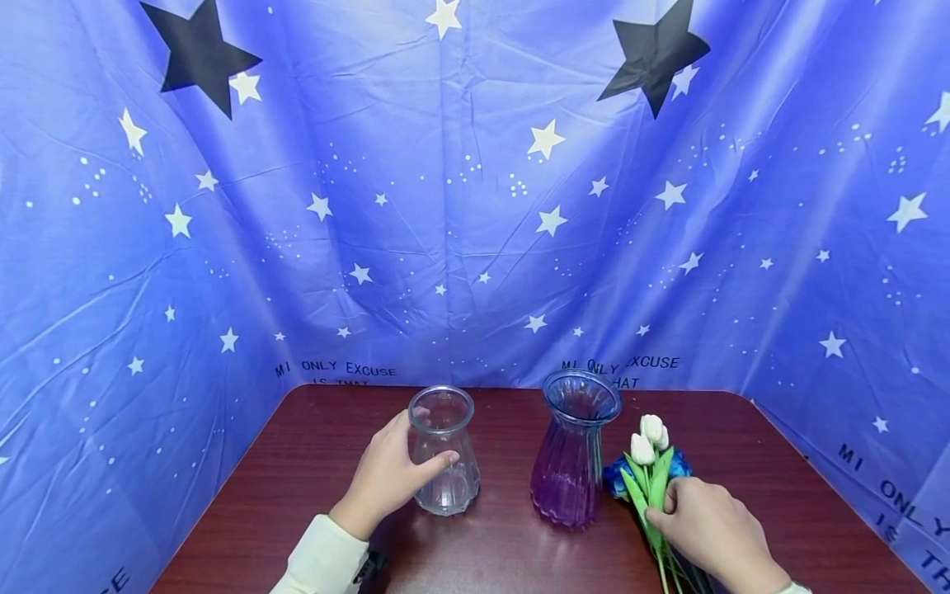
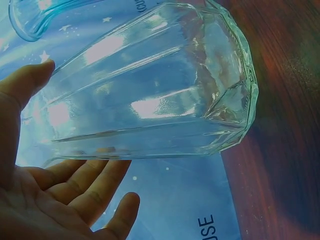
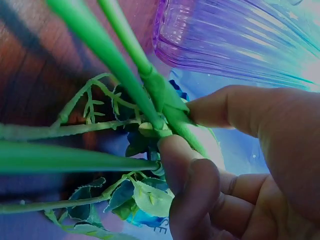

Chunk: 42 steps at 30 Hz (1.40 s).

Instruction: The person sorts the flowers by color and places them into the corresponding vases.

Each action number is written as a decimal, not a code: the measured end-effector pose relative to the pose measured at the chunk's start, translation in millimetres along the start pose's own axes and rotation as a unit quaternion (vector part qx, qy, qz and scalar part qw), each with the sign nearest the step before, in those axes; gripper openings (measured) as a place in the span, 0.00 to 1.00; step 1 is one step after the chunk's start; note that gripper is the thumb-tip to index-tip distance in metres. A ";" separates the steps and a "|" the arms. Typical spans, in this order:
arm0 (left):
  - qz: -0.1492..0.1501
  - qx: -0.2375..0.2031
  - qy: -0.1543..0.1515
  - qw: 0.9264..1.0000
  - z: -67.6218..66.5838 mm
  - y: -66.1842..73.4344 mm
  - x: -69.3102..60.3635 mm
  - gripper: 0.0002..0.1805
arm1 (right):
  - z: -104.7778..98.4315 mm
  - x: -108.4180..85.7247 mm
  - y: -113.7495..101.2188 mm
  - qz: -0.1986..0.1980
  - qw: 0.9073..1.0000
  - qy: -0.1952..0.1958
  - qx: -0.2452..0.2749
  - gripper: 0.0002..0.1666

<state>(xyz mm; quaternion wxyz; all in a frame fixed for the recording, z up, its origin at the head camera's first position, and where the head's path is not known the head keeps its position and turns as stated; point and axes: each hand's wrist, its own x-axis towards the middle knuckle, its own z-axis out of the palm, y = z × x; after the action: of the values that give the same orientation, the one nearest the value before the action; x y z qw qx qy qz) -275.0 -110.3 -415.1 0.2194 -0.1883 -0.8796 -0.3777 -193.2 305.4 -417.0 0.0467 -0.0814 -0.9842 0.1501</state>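
Observation:
In the head view a clear glass vase [image 1: 448, 487] stands upright on the table. My left hand [image 1: 389, 474] holds it from the left, thumb across the front and fingers behind; the left wrist view shows the little finger off the glass. To the right stands a taller vase [image 1: 567, 487], purple below and bluish at its flared rim. My right hand [image 1: 712, 524] pinches the green stems and leaves of white tulips [image 1: 642, 448] between thumb and fingers. Blue flowers [image 1: 614, 478] lie beneath the tulips, partly hidden. Leafy stems [image 3: 90, 127] spread beside the fingers in the right wrist view.
The dark red wooden table [image 1: 297, 462] has rounded far corners. A blue cloth [image 1: 445, 247] with stars and lettering hangs behind it and along both sides. A small black object [image 1: 369, 568] shows beside the left sleeve.

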 end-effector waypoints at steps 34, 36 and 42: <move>-0.015 0.001 -0.005 1.000 2.0 -2.5 -1.0 0.40 | -25.0 -4.7 1.9 -0.040 0.995 0.080 0.034 0.10; -0.014 0.003 -0.006 1.000 1.9 -2.5 -1.0 0.41 | -26.7 -5.5 1.9 -0.042 0.994 0.089 0.039 0.10; -0.011 0.007 -0.008 1.000 2.4 -2.6 -0.9 0.41 | -31.8 -8.6 -1.6 -0.046 0.989 0.126 0.058 0.09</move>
<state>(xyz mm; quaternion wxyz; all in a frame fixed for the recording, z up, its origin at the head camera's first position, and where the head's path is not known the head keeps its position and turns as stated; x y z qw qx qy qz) -276.1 -110.3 -418.6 0.2091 -0.1803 -0.8860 -0.3725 -181.3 311.5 -386.9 0.1816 -0.0513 -0.9628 0.1935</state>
